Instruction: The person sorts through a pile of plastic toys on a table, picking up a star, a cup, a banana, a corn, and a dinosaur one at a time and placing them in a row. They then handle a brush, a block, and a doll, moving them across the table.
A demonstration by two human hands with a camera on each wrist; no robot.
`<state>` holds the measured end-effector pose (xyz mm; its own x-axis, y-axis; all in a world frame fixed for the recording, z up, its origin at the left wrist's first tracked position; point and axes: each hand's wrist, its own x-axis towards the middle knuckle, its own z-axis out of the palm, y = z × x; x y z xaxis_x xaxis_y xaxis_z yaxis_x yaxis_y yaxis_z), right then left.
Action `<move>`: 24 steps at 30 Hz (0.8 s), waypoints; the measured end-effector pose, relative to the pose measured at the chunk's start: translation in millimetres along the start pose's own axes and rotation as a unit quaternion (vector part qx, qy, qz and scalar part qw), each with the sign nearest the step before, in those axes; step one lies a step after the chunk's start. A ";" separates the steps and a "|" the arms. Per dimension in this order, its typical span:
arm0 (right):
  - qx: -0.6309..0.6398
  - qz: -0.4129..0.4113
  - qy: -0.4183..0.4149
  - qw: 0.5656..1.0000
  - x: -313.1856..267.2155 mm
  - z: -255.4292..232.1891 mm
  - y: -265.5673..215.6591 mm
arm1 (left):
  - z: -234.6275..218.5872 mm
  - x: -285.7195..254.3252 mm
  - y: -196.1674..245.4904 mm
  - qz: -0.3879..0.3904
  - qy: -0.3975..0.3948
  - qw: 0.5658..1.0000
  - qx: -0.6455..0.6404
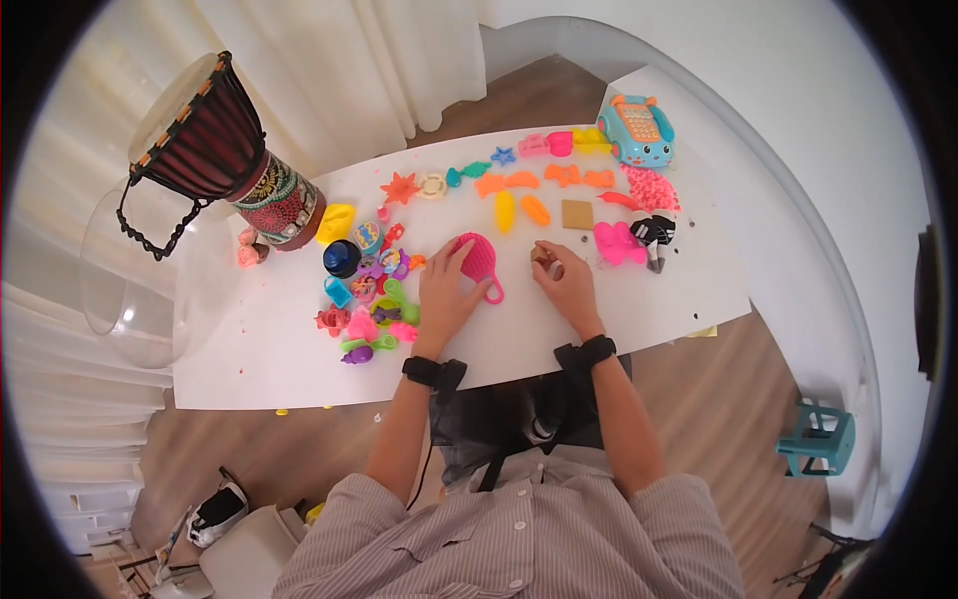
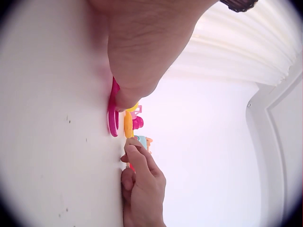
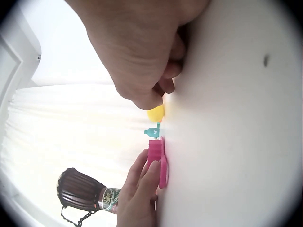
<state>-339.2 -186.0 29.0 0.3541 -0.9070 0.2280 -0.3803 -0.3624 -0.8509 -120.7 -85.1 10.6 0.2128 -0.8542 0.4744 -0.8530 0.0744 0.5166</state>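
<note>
A pink ridged toy mould with a loop handle (image 1: 478, 262) lies on the white table. My left hand (image 1: 449, 301) holds it, fingers over its left and far edge and thumb near the handle. In the right wrist view, the left hand's fingers (image 3: 140, 184) are against the mould's side. To the right, my right hand (image 1: 569, 290) pinches a small tan lump (image 1: 540, 253) between thumb and fingertips, just above the table. The left wrist view shows this right hand (image 2: 144, 189) low over the tabletop. Beyond it lies a flat tan square (image 1: 577, 215).
Left of the left hand is a cluster of small toys (image 1: 364, 285). Orange pieces (image 1: 562, 175) and a yellow oval piece (image 1: 504, 212) lie farther back. A toy telephone (image 1: 639, 132) stands at the far right, a pink shape (image 1: 619, 243) nearer. A drum (image 1: 235, 160) stands at left.
</note>
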 end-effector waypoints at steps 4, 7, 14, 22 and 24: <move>0.017 -0.020 0.020 0.999 0.3 1.9 4.2 | 0.1 -0.4 0.3 -0.005 -0.005 1.000 -0.015; 0.027 0.001 0.018 0.999 0.5 1.8 5.5 | -0.3 -0.5 0.4 -0.010 -0.006 1.000 -0.019; 0.034 0.003 0.021 0.999 -3.5 -4.7 3.8 | 3.6 -0.2 1.0 0.000 0.000 1.000 0.022; 0.059 -0.004 0.006 0.998 -0.1 -5.3 8.2 | -1.0 1.0 6.2 -0.023 -0.002 1.000 -0.011; 0.067 -0.005 0.002 0.998 0.3 -4.9 9.2 | -3.1 1.6 8.2 -0.025 -0.001 1.000 -0.013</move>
<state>-346.8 -190.6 23.6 0.3540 -0.9044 0.2383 -0.2596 -0.3398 -0.9039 -125.8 -84.3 17.8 0.2536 -0.8585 0.4456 -0.8284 0.0451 0.5583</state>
